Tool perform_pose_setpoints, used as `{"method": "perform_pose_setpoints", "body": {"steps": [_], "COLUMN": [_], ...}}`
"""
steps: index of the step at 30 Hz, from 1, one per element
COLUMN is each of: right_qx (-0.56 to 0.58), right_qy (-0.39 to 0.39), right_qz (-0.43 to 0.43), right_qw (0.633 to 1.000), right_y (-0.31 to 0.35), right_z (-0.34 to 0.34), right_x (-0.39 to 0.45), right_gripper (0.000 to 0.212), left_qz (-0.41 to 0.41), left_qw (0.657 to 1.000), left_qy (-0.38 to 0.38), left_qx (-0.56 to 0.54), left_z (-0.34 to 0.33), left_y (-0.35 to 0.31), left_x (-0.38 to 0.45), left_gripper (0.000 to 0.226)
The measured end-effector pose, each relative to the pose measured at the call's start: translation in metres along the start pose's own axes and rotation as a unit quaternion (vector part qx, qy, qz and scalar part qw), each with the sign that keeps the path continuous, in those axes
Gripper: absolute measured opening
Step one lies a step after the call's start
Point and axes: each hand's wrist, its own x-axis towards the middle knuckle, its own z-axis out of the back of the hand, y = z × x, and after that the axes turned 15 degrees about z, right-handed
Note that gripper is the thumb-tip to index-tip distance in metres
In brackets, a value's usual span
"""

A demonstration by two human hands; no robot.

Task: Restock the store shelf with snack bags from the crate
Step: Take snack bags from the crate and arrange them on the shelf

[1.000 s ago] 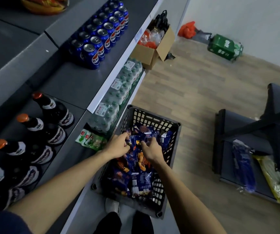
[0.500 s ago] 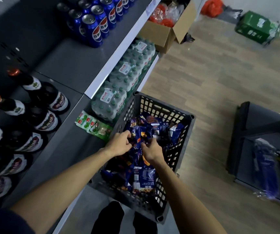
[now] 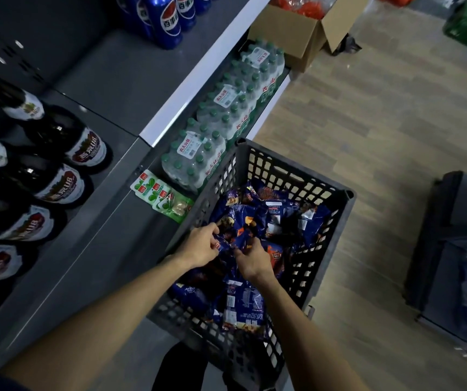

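Wood floor (image 3: 367, 136) under me, dark store shelf (image 3: 108, 227) on my left. My left hand (image 3: 200, 246) and right hand (image 3: 252, 259) both pinch blue snack bags (image 3: 257, 221) inside the black crate (image 3: 336, 218), whose left wall sits against the shelf edge. Water bottle packs (image 3: 212, 142) and green pouches (image 3: 161, 196) crowd the lower shelf; open floor lies right.

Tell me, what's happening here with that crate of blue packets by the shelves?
A person is restocking a shop shelf. Both hands are down in the dark plastic crate on the floor: the left hand and the right hand are gathering blue snack bags from the pile. None of them has left the crate yet. Beside it, a few green packets lie on the low shelf next to packs of water bottles.
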Motion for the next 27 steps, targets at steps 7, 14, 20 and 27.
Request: {"method": "perform_pose_setpoints", "body": {"steps": [7,14,20,27], "right_qx": [0.03,0.043,0.055,0.053], "right_qy": [0.017,0.027,0.019,0.016], "right_qz": [-0.046,-0.065,-0.048,-0.027], "right_qw": [0.998,0.997,0.997,0.998], "right_y": [-0.018,-0.028,-0.034,-0.04], "right_z": [-0.025,-0.045,-0.049,-0.053], "right_x": [0.007,0.012,0.017,0.02], "right_gripper": [0.051,0.047,0.037,0.032], "left_qz": [0.079,0.127,0.135,0.136], "left_qw": [0.996,0.989,0.984,0.982], "left_qy": [0.023,0.047,0.062,0.068], "left_qx": [0.012,-0.054,-0.1,-0.112], "left_z": [-0.026,-0.04,-0.051,-0.058], "left_y": [0.018,0.037,0.038,0.039], "left_x": [0.01,0.024,0.027,0.033], "left_gripper": [0.055,0.081,0.088,0.092]}}
